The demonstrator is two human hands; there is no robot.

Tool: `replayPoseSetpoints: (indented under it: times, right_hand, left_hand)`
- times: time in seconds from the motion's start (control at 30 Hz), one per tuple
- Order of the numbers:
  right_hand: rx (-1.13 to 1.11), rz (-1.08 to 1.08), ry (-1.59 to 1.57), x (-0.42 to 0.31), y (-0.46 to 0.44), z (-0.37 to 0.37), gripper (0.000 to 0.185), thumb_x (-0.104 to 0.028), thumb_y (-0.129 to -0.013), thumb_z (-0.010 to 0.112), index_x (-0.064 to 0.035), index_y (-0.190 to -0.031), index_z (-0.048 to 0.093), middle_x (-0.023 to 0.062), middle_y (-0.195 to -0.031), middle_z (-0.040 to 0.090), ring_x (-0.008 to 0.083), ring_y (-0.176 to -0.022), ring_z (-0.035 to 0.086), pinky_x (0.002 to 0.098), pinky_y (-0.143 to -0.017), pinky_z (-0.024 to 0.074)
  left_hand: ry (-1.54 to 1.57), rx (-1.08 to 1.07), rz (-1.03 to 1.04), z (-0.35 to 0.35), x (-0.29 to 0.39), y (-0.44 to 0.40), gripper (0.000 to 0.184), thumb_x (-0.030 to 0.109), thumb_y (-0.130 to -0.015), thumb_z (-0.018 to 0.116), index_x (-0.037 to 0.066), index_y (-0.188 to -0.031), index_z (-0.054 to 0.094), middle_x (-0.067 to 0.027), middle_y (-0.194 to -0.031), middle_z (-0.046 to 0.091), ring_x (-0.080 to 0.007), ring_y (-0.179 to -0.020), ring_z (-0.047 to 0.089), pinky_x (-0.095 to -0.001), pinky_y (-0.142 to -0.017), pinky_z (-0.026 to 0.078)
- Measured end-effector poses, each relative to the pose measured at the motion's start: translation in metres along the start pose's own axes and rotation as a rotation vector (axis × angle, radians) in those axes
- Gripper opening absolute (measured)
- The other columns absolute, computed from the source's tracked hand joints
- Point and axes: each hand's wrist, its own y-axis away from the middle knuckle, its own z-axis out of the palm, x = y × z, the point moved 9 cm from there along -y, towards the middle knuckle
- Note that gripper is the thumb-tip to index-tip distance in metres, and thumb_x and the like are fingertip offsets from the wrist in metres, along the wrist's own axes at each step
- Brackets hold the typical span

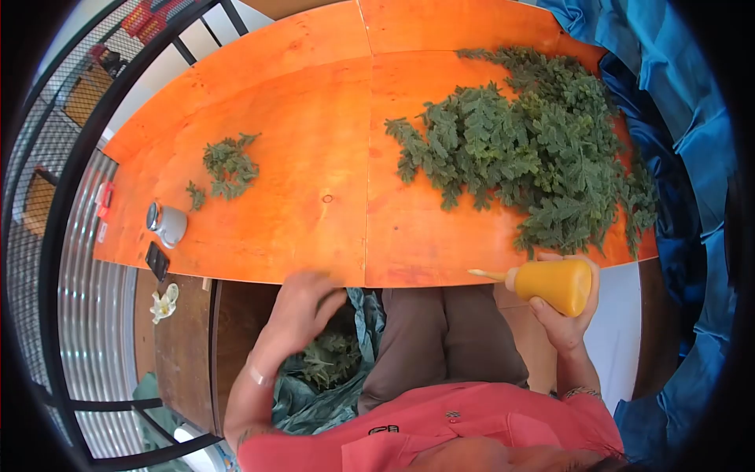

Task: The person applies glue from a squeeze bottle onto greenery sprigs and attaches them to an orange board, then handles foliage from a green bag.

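My right hand (565, 321) is wrapped round a yellow squeeze bottle (554, 285). The bottle lies on its side in the grip, its pale pointed nozzle aimed left along the table's front edge. My left hand (301, 311) is at the front edge of the orange table (314, 165), left of the seam. Its fingers are smeared by motion, and anything in them is hidden. Below it, a crinkled teal bag (370, 315) holds green sprigs (329, 358). A large heap of leafy green sprigs (543, 141) covers the table's right side, beyond the bottle.
A small bunch of sprigs (230, 167) lies at the table's left, near a grey-white jar (169, 224). A dark phone (157, 260) rests at the front left edge. Black metal mesh (55, 134) stands left; blue cloth (676, 102) hangs along the right.
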Motion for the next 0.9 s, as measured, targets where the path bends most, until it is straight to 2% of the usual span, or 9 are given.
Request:
replayPoseSetpoints:
  times: [0.07,0.13,0.2,0.3,0.4,0.53,0.67,0.77,0.9]
  right_hand:
    - [0.013,-0.024,-0.014,0.001,-0.007,0.004,0.075,-0.003,-0.068,0.081,-0.0019,-0.126,0.034,0.0216,-0.122,0.054,0.0282,-0.111,0.057,0.0423,-0.096,0.0472]
    - [0.022,-0.035,-0.026,0.003,-0.008,0.004,0.075,-0.003,-0.068,0.080,-0.0021,-0.126,0.034,0.0217,-0.122,0.054,0.0282,-0.111,0.057,0.0423,-0.095,0.0472]
    - [0.035,-0.045,-0.031,0.004,-0.011,0.003,0.075,-0.004,-0.067,0.080,-0.0021,-0.126,0.034,0.0218,-0.122,0.054,0.0282,-0.111,0.057,0.0424,-0.095,0.0471]
    - [0.067,-0.034,-0.013,0.005,-0.012,-0.006,0.076,-0.006,-0.067,0.081,-0.0020,-0.127,0.034,0.0221,-0.123,0.054,0.0280,-0.110,0.057,0.0427,-0.096,0.0468]
    - [0.099,0.001,-0.001,0.005,-0.014,-0.018,0.076,-0.009,-0.068,0.082,-0.0013,-0.127,0.034,0.0223,-0.123,0.055,0.0274,-0.109,0.058,0.0422,-0.096,0.0466]
    - [0.135,0.001,-0.047,0.010,-0.011,-0.024,0.077,-0.017,-0.069,0.083,-0.0004,-0.127,0.035,0.0225,-0.121,0.056,0.0262,-0.107,0.058,0.0395,-0.095,0.0464]
    - [0.153,-0.009,-0.025,0.016,-0.003,-0.021,0.080,-0.027,-0.070,0.084,-0.0002,-0.127,0.036,0.0230,-0.121,0.057,0.0254,-0.107,0.059,0.0375,-0.094,0.0463]
    - [0.135,-0.007,-0.051,0.017,0.000,-0.015,0.082,-0.031,-0.070,0.085,0.0000,-0.128,0.036,0.0235,-0.121,0.057,0.0254,-0.107,0.059,0.0370,-0.094,0.0464]
    - [0.112,-0.012,-0.033,0.014,-0.001,-0.011,0.084,-0.033,-0.070,0.085,0.0005,-0.128,0.035,0.0237,-0.121,0.057,0.0251,-0.106,0.059,0.0367,-0.094,0.0467]
  left_hand:
    - [0.092,0.475,0.057,-0.011,-0.010,-0.055,0.026,0.021,-0.085,0.068,-0.001,-0.097,0.064,-0.0203,-0.089,0.063,-0.0343,-0.086,0.063,-0.0403,-0.077,0.048]
    - [0.208,0.518,-0.051,-0.001,-0.020,-0.128,0.038,0.029,-0.082,0.074,-0.002,-0.101,0.065,-0.0195,-0.098,0.066,-0.0337,-0.089,0.063,-0.0403,-0.080,0.049]
    - [-0.015,0.723,-0.004,0.005,-0.016,-0.180,0.041,0.033,-0.079,0.076,-0.002,-0.096,0.065,-0.0193,-0.097,0.065,-0.0316,-0.085,0.062,-0.0389,-0.074,0.049]
    - [-0.208,0.585,0.016,0.026,-0.026,-0.227,0.041,0.035,-0.077,0.078,-0.002,-0.089,0.066,-0.0181,-0.091,0.066,-0.0281,-0.078,0.061,-0.0358,-0.067,0.048]
    - [0.138,0.325,-0.253,0.017,-0.062,-0.198,0.034,0.028,-0.075,0.076,-0.001,-0.087,0.066,-0.0176,-0.085,0.067,-0.0351,-0.081,0.063,-0.0434,-0.070,0.048]
    - [0.275,0.200,-0.149,-0.014,-0.056,-0.108,0.020,0.014,-0.078,0.072,-0.003,-0.086,0.066,-0.0169,-0.082,0.066,-0.0347,-0.079,0.062,-0.0413,-0.072,0.049]
    - [0.329,0.015,0.048,0.018,-0.022,-0.075,0.021,0.006,-0.077,0.069,-0.002,-0.096,0.066,-0.0156,-0.088,0.065,-0.0326,-0.086,0.060,-0.0387,-0.079,0.048]
    - [0.086,0.089,0.105,0.037,-0.021,-0.065,0.027,0.001,-0.076,0.069,0.000,-0.103,0.065,-0.0150,-0.097,0.061,-0.0309,-0.094,0.057,-0.0402,-0.082,0.046]
    - [-0.134,0.518,0.103,0.007,0.014,-0.016,0.033,-0.002,-0.076,0.066,0.000,-0.109,0.062,-0.0187,-0.106,0.057,-0.0379,-0.100,0.053,-0.0437,-0.086,0.045]
